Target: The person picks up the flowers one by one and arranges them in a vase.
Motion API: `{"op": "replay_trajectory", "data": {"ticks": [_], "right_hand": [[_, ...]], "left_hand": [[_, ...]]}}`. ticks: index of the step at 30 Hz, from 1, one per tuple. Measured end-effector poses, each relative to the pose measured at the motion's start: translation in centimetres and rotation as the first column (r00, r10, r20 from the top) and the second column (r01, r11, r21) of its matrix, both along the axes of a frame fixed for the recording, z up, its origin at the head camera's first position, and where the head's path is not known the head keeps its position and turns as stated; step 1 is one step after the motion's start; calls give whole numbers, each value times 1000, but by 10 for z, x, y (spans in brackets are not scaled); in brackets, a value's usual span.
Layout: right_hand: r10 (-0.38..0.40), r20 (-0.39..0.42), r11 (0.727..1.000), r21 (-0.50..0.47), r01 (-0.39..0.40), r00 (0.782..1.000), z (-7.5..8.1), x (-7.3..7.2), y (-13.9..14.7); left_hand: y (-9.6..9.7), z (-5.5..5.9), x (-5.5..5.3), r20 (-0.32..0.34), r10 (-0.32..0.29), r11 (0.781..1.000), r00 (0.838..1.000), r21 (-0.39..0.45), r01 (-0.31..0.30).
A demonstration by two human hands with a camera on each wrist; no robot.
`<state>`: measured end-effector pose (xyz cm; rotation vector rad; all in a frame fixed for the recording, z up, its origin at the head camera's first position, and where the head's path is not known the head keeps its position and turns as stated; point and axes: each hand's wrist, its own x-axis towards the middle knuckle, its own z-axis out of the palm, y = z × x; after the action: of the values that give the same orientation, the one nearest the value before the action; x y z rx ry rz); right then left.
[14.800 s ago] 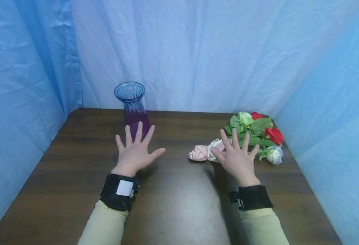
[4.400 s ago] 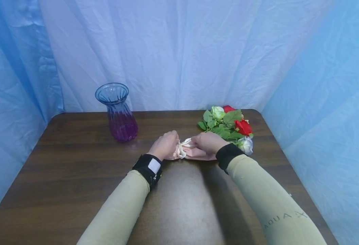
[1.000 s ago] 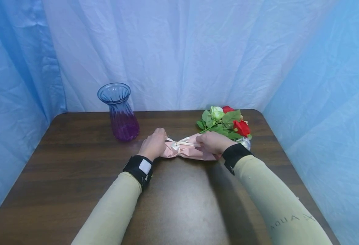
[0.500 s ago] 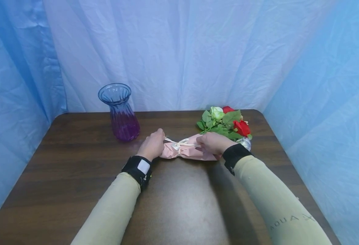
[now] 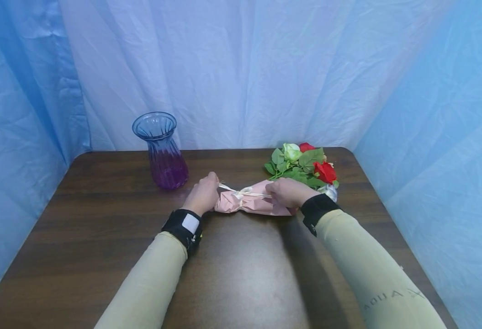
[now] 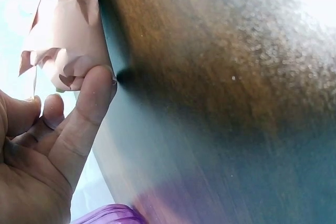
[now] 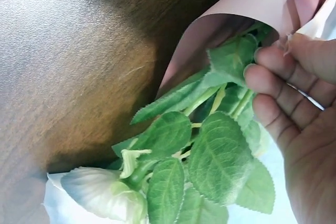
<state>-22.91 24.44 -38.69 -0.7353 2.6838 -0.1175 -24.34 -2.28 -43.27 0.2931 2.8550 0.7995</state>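
A bouquet lies on the table, its stems wrapped in pink paper (image 5: pixel 261 206) and tied with a white ribbon (image 5: pixel 245 193). My left hand (image 5: pixel 203 195) pinches one ribbon end between thumb and a finger, and another fingertip touches the paper's end in the left wrist view. On the other side, my right hand (image 5: pixel 288 191) pinches the ribbon's other end. The ribbon runs fairly straight from hand to hand across its knot. Red roses (image 5: pixel 325 172), a pale green rose (image 5: pixel 292 151) and a white rose (image 7: pixel 100 192) stick out with green leaves (image 7: pixel 220 156). My right hand hides part of the paper.
A blue-to-purple glass vase (image 5: pixel 164 157) stands upright at the back left of the dark wooden table (image 5: pixel 241 274), left of my left hand. Blue-white curtains (image 5: pixel 224 73) enclose the back and both sides.
My hands, spread open at first, later took hold at the wrapping's ribbon and have drawn apart. Over the last second my left hand has shifted slightly left, with the ribbon end in its fingers.
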Motion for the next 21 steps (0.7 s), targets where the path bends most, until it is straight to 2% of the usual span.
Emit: {"op": "replay_trajectory", "data": {"ticks": [6, 13, 16, 21], "right_hand": [[-40, 39, 999, 8, 40, 998, 2, 0, 4], [4, -2, 1000, 10, -4, 1000, 4, 1, 9], [0, -4, 1000, 10, 0, 1000, 4, 1, 11], [-10, 0, 1000, 19, 10, 1000, 4, 1, 13]], "left_hand": [[-2, 0, -1, 14, 19, 1000, 1000, 17, -19], [-5, 2, -1, 88, 43, 996, 995, 70, -49], [-7, 4, 0, 122, 55, 993, 991, 98, -67], [-9, 6, 1, 143, 75, 987, 987, 132, -94]]}}
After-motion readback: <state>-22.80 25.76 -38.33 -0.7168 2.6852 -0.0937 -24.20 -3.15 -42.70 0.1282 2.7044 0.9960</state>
